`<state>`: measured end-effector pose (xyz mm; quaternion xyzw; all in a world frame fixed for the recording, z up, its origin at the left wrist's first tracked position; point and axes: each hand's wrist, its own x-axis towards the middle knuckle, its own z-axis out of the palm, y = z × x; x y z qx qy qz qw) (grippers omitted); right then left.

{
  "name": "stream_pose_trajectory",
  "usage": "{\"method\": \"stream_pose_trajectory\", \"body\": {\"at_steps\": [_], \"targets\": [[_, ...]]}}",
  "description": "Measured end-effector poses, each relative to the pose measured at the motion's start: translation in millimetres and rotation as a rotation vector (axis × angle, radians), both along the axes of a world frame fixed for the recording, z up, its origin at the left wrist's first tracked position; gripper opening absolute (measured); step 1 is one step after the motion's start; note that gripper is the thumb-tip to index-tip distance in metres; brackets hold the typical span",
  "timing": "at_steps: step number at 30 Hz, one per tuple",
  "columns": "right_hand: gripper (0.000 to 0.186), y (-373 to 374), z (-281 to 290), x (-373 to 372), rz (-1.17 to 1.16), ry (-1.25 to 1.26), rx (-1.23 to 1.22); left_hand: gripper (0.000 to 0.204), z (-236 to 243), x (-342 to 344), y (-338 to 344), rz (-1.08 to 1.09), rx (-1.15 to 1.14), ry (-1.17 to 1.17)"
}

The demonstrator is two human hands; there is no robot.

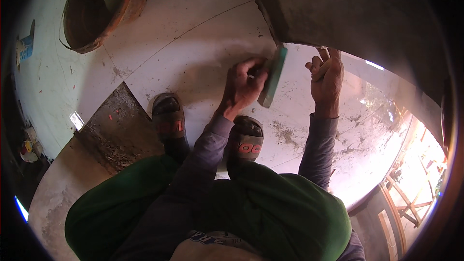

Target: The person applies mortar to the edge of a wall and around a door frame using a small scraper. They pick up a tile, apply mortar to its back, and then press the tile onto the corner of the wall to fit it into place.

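My left hand [244,83] is closed round a green plastering float [274,78], its flat board tilted nearly on edge. The float's upper end is close to the corner of a dark, cement-coloured structure [348,9]. Under that structure's lower edge is my right hand [327,75], palm turned up. Some of its fingers reach up to the edge, apart from one another, while others are bent. Nothing shows clearly in it, and its fingertips are partly hidden at the edge.
A worn bucket [99,29] with dark contents stands at the far left. Pale floor tiles [193,43] carry crumbs and smears. A dark, rough untiled patch [116,125] lies left of my sandals [168,121]. Wooden frames [406,203] are at the right, by bright light.
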<state>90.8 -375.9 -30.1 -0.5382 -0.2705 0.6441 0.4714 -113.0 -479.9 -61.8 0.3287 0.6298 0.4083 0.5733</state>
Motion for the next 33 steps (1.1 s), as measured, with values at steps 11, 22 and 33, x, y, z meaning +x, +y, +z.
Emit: {"method": "stream_pose_trajectory", "body": {"at_steps": [11,22,33], "targets": [[0.039,-1,4,-3,-0.009,-0.035,0.000,0.025,-7,-25,71,0.468,0.177,-0.124],[0.035,-1,0,-2,-0.027,0.003,0.004,0.019,-44,-12,123,0.596,0.206,0.059],[0.028,-2,6,-3,0.011,-0.037,-0.032,0.030,0,28,34,0.464,0.121,-0.174]]}}
